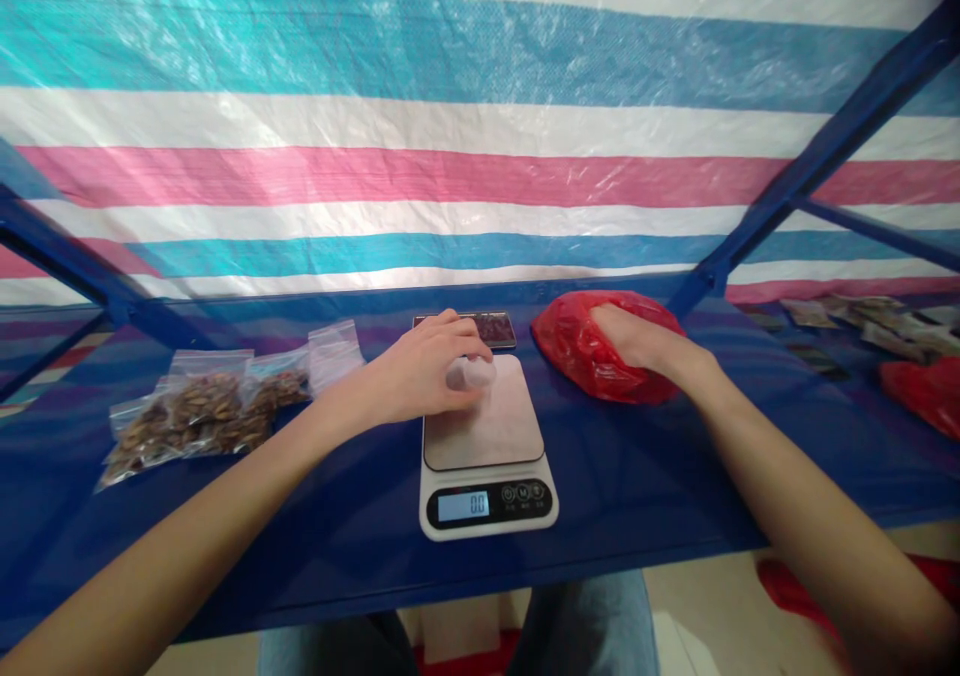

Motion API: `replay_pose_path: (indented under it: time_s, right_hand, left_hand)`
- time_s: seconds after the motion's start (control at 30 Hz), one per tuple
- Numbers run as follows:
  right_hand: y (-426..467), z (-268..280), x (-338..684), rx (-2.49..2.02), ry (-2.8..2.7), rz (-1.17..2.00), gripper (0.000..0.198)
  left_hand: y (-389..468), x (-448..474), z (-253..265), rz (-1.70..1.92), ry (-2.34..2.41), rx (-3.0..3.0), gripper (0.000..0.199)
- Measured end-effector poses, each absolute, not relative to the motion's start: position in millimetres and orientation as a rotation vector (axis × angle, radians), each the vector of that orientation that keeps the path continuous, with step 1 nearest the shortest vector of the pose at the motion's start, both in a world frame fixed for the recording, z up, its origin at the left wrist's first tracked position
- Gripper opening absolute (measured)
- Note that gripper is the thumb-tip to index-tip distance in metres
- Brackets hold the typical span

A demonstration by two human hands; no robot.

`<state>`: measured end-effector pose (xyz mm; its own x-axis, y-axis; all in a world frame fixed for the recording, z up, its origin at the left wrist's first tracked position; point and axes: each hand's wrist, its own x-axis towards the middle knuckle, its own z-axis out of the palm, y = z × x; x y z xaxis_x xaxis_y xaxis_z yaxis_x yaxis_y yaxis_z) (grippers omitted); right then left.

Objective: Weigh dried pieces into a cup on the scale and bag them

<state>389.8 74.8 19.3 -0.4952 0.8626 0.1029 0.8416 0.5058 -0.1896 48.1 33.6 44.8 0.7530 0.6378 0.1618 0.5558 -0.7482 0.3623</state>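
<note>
A white kitchen scale (487,441) stands in the middle of the blue shelf, and its display reads 0.0. Over its plate, my left hand (442,366) curls its fingers and thumb around a small clear plastic cup (474,372). I cannot tell whether the cup rests on the plate. To the right of the scale, my right hand (621,334) reaches into a red plastic bag (577,351). The bag hides its fingers and whatever they touch.
Several zip bags of brown dried pieces (206,406) lie at left, beside flat clear zip bags (335,354). Behind the scale lies a dark flat device (495,330). Blue shelf posts (780,191) rise at both sides, before a striped tarp (450,176).
</note>
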Motion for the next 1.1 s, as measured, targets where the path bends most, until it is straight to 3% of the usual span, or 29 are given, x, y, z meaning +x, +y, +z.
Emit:
replay_pose_path:
  time_s: [0.23,0.5,0.7,0.9,1.1]
  right_hand:
    - [76.3,25.6,381.4,-1.614,-2.565,0.209,0.023]
    - [73.8,33.4,380.6,-1.429,-2.536,0.342,0.021]
    - [85.0,24.7,396.6,-1.278,-2.404,0.302,0.019]
    - [71.2,44.9,413.8,-1.199,-2.246,0.317,0.015]
    - [41.3,84.9,408.2,-1.167,-2.104,0.008,0.006]
  left_hand:
    - [32.7,37.7,53.2,0.537,0.936,2.491,0.048]
    - [29.2,35.4,39.2,0.459,0.851,2.437,0.037]
    - [24.2,26.9,47.0,0.546,0.839,2.348,0.062]
    - [22.7,0.6,38.6,0.663,1.008,2.332,0.046]
    - [31.4,-18.4,19.2,0.788,1.17,2.282,0.034]
